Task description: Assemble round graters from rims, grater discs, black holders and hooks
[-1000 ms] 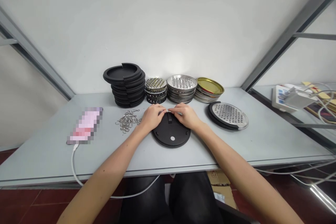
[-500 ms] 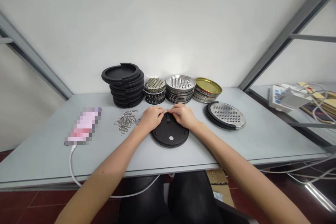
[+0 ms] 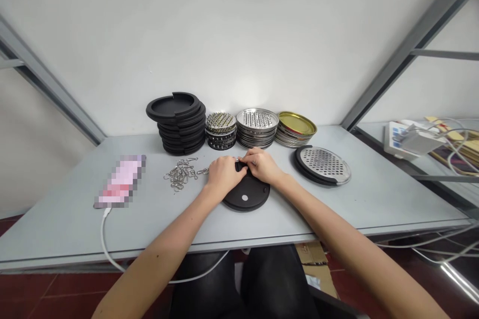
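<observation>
A round black base [image 3: 245, 204] lies on the table in front of me, its underside with a white dot and a small dark stud facing up. My left hand [image 3: 225, 173] is closed over its upper left part, thumb pressed near the short strap at the top. My right hand [image 3: 261, 165] pinches at the upper edge beside that strap. A glint of metal shows between the fingertips, mostly hidden. Left of my left hand is a loose pile of small metal snap hooks [image 3: 179, 176].
Along the wall stand stacked black rings [image 3: 181, 132], spiked grater discs [image 3: 220, 122], silver grater discs [image 3: 257, 124] and gold-coloured lids [image 3: 297, 123]. A perforated grater disc in a black holder [image 3: 324, 163] lies right. A phone [image 3: 121, 179] with a white cable [image 3: 103, 239] lies left.
My left hand has moved from the base's top edge down and inward, its thumb now near the strap. My right hand stays at the top edge, fingers slightly shifted.
</observation>
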Available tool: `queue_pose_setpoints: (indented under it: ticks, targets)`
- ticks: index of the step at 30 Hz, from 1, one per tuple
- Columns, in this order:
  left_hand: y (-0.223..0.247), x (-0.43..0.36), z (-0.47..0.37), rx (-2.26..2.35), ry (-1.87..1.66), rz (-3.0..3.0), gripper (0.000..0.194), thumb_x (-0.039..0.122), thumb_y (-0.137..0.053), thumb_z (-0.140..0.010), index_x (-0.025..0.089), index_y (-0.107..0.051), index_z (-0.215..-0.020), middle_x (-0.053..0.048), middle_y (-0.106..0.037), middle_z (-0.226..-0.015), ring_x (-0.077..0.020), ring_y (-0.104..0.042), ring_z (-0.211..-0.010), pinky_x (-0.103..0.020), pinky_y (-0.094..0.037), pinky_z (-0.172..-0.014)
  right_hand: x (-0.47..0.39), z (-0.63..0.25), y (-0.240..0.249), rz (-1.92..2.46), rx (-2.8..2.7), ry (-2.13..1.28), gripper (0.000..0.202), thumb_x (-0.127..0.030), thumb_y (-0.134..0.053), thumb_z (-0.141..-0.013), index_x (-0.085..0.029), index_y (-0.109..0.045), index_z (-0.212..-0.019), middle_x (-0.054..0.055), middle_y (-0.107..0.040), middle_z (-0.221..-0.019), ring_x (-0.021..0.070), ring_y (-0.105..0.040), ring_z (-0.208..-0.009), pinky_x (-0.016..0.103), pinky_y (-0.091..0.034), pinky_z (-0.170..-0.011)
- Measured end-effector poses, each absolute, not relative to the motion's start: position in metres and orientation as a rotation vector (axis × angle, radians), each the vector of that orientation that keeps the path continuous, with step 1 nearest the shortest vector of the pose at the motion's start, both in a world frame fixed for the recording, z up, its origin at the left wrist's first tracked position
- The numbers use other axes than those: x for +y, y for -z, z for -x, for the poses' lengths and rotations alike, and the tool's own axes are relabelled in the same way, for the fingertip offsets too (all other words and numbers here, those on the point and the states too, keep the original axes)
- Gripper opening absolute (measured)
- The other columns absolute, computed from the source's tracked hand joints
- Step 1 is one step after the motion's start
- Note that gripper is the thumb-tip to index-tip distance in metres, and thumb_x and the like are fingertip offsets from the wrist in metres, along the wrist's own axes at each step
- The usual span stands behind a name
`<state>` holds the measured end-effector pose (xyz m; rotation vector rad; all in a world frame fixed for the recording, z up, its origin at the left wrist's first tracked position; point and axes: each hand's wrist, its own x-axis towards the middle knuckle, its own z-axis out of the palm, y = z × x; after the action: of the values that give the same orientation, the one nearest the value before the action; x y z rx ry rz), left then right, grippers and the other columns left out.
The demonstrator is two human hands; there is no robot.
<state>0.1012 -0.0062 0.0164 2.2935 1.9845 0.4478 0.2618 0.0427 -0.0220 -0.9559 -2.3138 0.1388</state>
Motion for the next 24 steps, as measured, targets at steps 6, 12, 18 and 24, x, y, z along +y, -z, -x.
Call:
queue_pose_setpoints:
  ticks: [6,12,18,24]
  targets:
    - [-0.012,-0.006,-0.104,2.021,-0.477,-2.241,0.031,0.043,-0.056,-0.082,0.019,-0.072,-0.091,-0.012,-0.074,-0.089,-0.0288,-0.069,-0.083,-0.033,-0.05,-0.068,0.044,-0.262,0.022,0.933,-2.321,-0.159,0.028,-0.007,-0.053,-0.086,-0.02,-0.077,-0.094,0.008,-0.067,-0.08,0.0204,-0.056,-0.079,0.032,-0.045,-0.074]
    - [-0.011,-0.006,-0.104,2.005,-0.481,-2.312,0.029,0.039,-0.054,-0.083,0.017,-0.072,-0.091,-0.012,-0.073,-0.086,-0.0296,-0.069,-0.082,-0.036,-0.05,-0.071,0.043,-0.26,0.021,0.962,-2.339,-0.13,0.028,-0.006,-0.053,-0.086,-0.02,-0.076,-0.094,0.008,-0.067,-0.08,0.0203,-0.056,-0.079,0.031,-0.045,-0.073]
    - [-0.007,-0.002,-0.103,1.847,-0.515,-2.315,0.028,0.034,-0.054,-0.085,0.019,-0.071,-0.1,-0.01,-0.073,-0.096,-0.0265,-0.068,-0.089,-0.032,-0.05,-0.075,0.041,-0.267,0.021,0.991,-2.317,-0.125,0.03,-0.002,-0.053,-0.082,-0.019,-0.077,-0.09,0.008,-0.067,-0.077,0.0202,-0.056,-0.077,0.031,-0.045,-0.073]
    - [-0.003,-0.005,-0.101,1.848,-0.589,-2.312,0.031,0.035,-0.054,-0.087,0.021,-0.069,-0.11,-0.009,-0.071,-0.105,-0.0246,-0.067,-0.092,-0.031,-0.05,-0.08,0.041,-0.273,0.021,0.943,-2.249,-0.266,0.034,-0.001,-0.052,-0.079,-0.018,-0.075,-0.096,0.008,-0.069,-0.082,0.0203,-0.059,-0.08,0.032,-0.048,-0.077]
